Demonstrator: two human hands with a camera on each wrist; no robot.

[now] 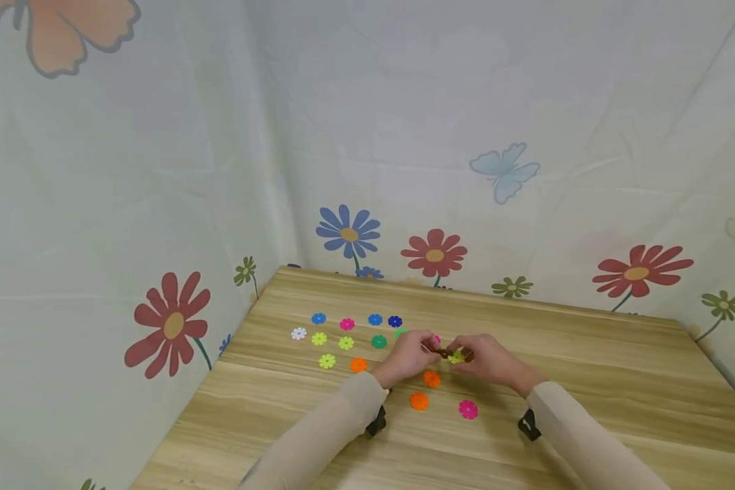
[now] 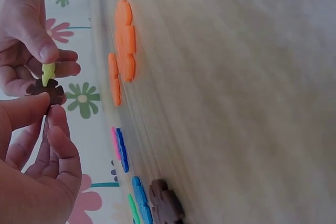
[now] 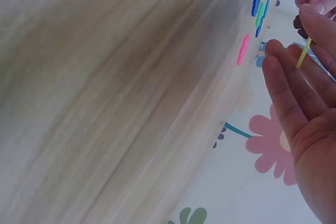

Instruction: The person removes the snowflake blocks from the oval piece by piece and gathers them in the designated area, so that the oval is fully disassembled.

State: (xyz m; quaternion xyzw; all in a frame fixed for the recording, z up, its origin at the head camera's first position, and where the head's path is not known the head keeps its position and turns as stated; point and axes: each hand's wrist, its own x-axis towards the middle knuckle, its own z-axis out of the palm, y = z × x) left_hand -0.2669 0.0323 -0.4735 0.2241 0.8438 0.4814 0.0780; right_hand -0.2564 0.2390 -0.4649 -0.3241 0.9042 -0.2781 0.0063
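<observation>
My left hand [image 1: 409, 355] pinches a brown notched flower disc [image 2: 52, 93] between thumb and fingers. Facing it, my right hand [image 1: 493, 357] holds a yellow-green notched disc [image 1: 456, 356] between its thumb and fingers. Edge to edge, the two discs meet, the yellow-green one crosswise at the rim of the brown one in the left wrist view. Seen from the right wrist, the yellow-green disc [image 3: 303, 54] shows as a thin edge, and the brown one is mostly hidden behind fingers. Both hands are raised over the wooden table [image 1: 588, 408].
Loose discs lie flat left of the hands: white [image 1: 299, 333], green [image 1: 378, 341], plus several yellow-green, blue and pink ones. Nearer me are orange discs [image 1: 419, 401] and a pink disc [image 1: 468, 409]. A flower-printed curtain [image 1: 392, 122] hangs behind the table's far edge.
</observation>
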